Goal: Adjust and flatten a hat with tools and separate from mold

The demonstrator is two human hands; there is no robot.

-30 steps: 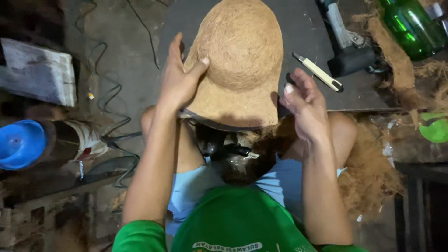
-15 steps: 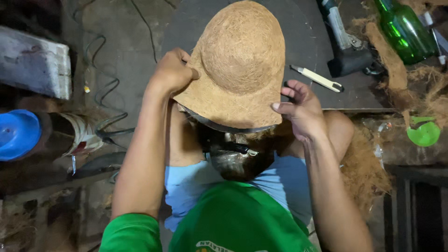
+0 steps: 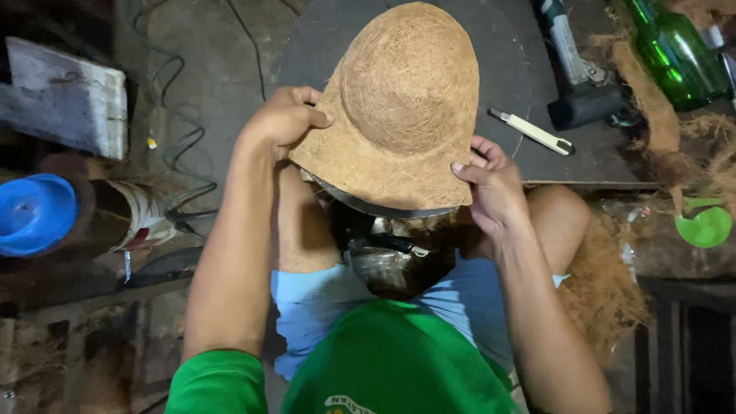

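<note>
A brown coconut-fibre hat shape (image 3: 402, 107) sits over a dark rounded mould whose black rim (image 3: 383, 208) shows under its near edge. My left hand (image 3: 282, 123) grips the hat's left brim, fingers curled over the edge. My right hand (image 3: 491, 184) pinches the right brim, thumb on top. Both hands hold the hat above my lap, over my knees and light blue shorts.
A grey board (image 3: 552, 165) lies beyond, with a white utility knife (image 3: 533, 132), a black-headed mallet (image 3: 579, 84) and a green glass bottle (image 3: 675, 54). Loose coconut fibre (image 3: 606, 291) piles at right. A blue lid (image 3: 34, 213), a wooden block (image 3: 65, 96) and a green cable (image 3: 180, 153) are at left.
My left hand slid from the hat's crown down to its left brim and closed on it. My right hand closed on the right brim. The hat shifted slightly toward me.
</note>
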